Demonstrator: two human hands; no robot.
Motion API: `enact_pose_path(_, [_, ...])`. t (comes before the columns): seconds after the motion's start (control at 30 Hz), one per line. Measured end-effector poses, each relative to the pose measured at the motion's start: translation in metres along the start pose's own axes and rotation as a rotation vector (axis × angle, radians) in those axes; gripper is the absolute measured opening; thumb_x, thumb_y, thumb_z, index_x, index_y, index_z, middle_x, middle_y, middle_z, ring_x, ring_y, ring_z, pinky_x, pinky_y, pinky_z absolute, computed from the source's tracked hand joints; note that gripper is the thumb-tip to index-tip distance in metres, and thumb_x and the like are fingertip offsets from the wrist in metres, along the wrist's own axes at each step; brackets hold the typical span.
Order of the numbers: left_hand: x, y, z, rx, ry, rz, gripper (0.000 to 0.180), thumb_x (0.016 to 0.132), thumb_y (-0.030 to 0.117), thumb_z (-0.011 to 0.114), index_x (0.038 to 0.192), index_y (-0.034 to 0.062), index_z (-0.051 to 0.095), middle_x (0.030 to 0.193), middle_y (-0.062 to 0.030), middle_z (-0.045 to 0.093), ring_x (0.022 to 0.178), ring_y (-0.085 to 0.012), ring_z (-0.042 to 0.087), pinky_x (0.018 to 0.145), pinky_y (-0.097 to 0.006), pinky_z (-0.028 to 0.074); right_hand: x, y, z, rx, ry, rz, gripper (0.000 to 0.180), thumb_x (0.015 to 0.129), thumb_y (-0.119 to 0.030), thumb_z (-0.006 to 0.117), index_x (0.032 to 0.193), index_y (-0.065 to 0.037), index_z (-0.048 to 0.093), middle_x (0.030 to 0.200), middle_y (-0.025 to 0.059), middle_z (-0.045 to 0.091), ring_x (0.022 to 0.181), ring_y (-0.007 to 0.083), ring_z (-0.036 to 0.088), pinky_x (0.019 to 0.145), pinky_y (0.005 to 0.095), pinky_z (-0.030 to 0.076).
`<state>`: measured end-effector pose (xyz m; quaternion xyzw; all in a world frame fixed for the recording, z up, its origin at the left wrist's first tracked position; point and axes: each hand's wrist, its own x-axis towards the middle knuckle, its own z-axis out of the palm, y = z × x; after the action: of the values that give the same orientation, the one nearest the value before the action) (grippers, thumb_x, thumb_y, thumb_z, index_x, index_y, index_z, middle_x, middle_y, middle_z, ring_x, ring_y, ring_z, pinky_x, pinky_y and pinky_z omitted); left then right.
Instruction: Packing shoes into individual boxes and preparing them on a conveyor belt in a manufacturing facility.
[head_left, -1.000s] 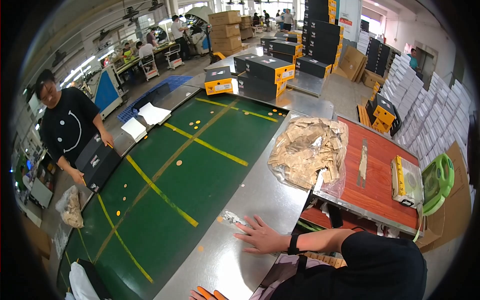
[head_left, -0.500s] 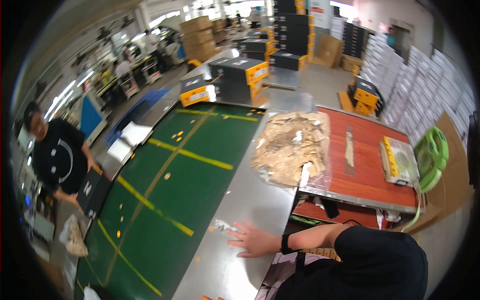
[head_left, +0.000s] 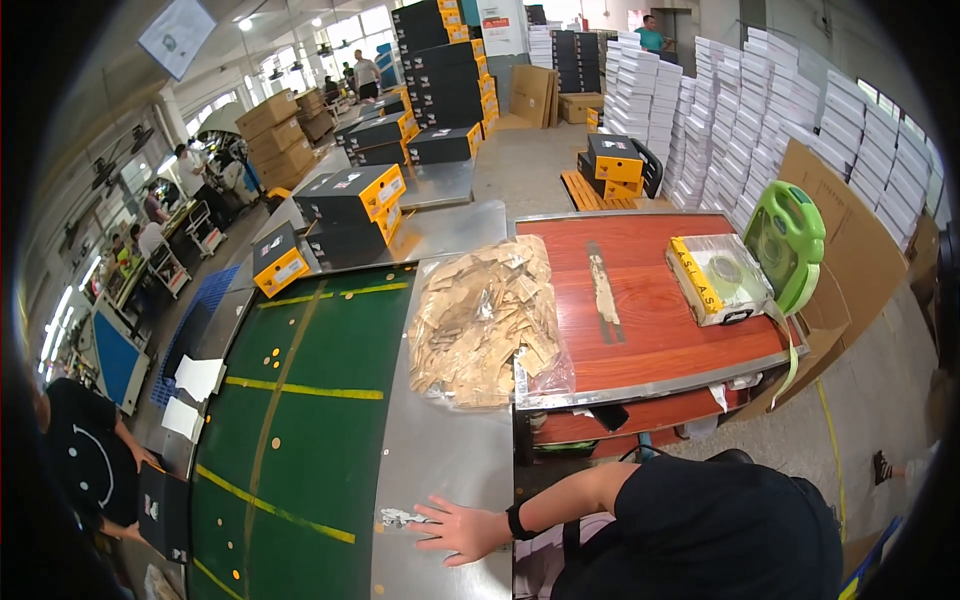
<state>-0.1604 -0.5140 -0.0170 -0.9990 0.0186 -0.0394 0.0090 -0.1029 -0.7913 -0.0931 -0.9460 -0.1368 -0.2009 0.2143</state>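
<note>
My right hand (head_left: 462, 530), with a black band at the wrist, lies flat and palm down on the bare metal table edge (head_left: 440, 450), fingers spread, holding nothing. A small scrap of torn white tape (head_left: 398, 518) sits just beyond its fingertips. Further up the metal strip lies a clear bag of tan cardboard pieces (head_left: 485, 320), well apart from the hand. My left hand is out of sight.
A green belt with yellow lines (head_left: 300, 400) runs beside the metal strip. A red table (head_left: 650, 320) carries a yellow-edged wrapped box (head_left: 718, 278) and a green tape holder (head_left: 790, 235). A person in black (head_left: 85, 465) handles a black box at lower left. Stacked boxes stand behind.
The view has swung to the right and tilted, so the red table now sits centre-right. My right hand stays flat on the metal strip. The person in black appears lower left.
</note>
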Motion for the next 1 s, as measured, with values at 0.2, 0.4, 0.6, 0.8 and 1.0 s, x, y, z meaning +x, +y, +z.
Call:
enact_pose_path(0.2, [-0.0003,0.0008,0.0031,0.005,-0.007,-0.008,0.053,0.098,0.039,0.040,0.135,0.0032,0.051,0.140,-0.0200,0.047,0.130,-0.0391,0.042,0.108,-0.051,0.031,-0.0019,0.0028,0.0016,0.026,-0.006,0.013,0.055,0.088,-0.045,0.056,0.132,-0.012,0.052,0.148,0.0188,0.035,0.139,0.0424,0.026,0.110,0.0617,0.019])
enact_pose_path(0.4, [-0.0012,0.0033,0.0036,-0.010,-0.020,-0.038,0.054,0.098,0.041,0.039,0.137,0.0038,0.049,0.143,-0.0194,0.045,0.133,-0.0386,0.039,0.111,-0.050,0.028,-0.0009,0.0026,0.0014,0.027,0.013,0.007,0.055,0.088,-0.045,0.056,0.131,-0.012,0.053,0.148,0.0188,0.035,0.139,0.0419,0.026,0.111,0.0618,0.018])
enact_pose_path(0.6, [-0.0012,0.0020,0.0048,-0.006,-0.028,-0.033,0.054,0.099,0.040,0.038,0.137,0.0034,0.048,0.143,-0.0196,0.044,0.133,-0.0396,0.038,0.110,-0.050,0.027,-0.0005,0.0019,0.0006,0.035,0.014,-0.001,0.055,0.087,-0.045,0.057,0.131,-0.012,0.053,0.148,0.0186,0.035,0.139,0.0424,0.026,0.111,0.0615,0.018])
enact_pose_path(0.8, [-0.0016,0.0027,0.0015,-0.012,-0.035,-0.020,0.054,0.099,0.040,0.037,0.136,0.0027,0.048,0.142,-0.0201,0.045,0.132,-0.0401,0.038,0.110,-0.051,0.028,-0.0006,0.0027,0.0015,0.038,-0.012,0.015,0.055,0.088,-0.046,0.056,0.131,-0.012,0.053,0.149,0.0190,0.033,0.139,0.0441,0.025,0.111,0.0613,0.018])
enact_pose_path(1.0, [-0.0028,0.0036,-0.0012,0.014,-0.018,-0.006,0.054,0.099,0.040,0.037,0.136,0.0025,0.049,0.141,-0.0203,0.046,0.131,-0.0392,0.040,0.109,-0.050,0.030,-0.0004,0.0012,0.0004,0.023,-0.008,0.006,0.056,0.088,-0.046,0.055,0.133,-0.013,0.052,0.150,0.0190,0.032,0.139,0.0441,0.025,0.111,0.0607,0.019])
